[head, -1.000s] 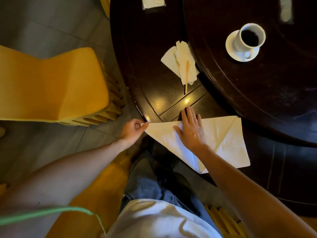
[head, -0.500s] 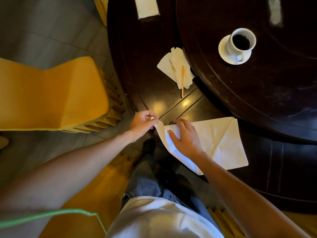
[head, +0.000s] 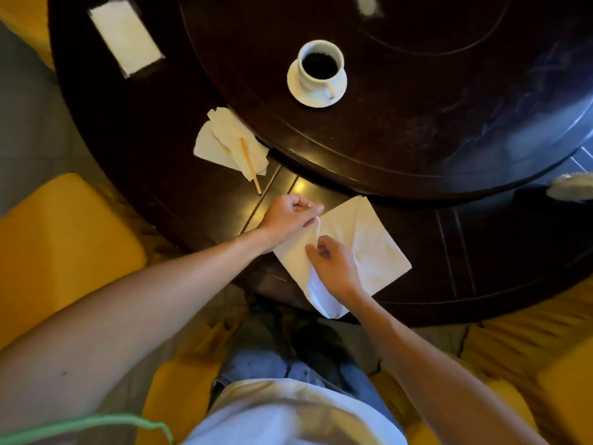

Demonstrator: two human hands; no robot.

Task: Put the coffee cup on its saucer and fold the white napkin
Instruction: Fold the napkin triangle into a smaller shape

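The white coffee cup point(head: 320, 66), filled with dark coffee, stands on its white saucer point(head: 305, 94) on the raised round centre of the dark table. The white napkin point(head: 372, 242) lies at the table's near edge, its left part lifted and turned over toward the middle. My left hand point(head: 287, 216) pinches the napkin's left corner above the cloth. My right hand point(head: 333, 268) rests on the napkin with thumb and fingers closed on the fold, and its lower corner hangs past the table edge.
Crumpled paper napkins point(head: 224, 142) with a wooden stir stick point(head: 250, 165) lie left of the raised centre. A white folded paper point(head: 125, 36) sits at the far left of the dark table point(head: 481, 258). Yellow chairs point(head: 57, 239) stand left and right.
My left hand has carried the napkin's left corner up and to the right, over the cloth. My right hand went from flat to pinching the fold. The view shifted right.
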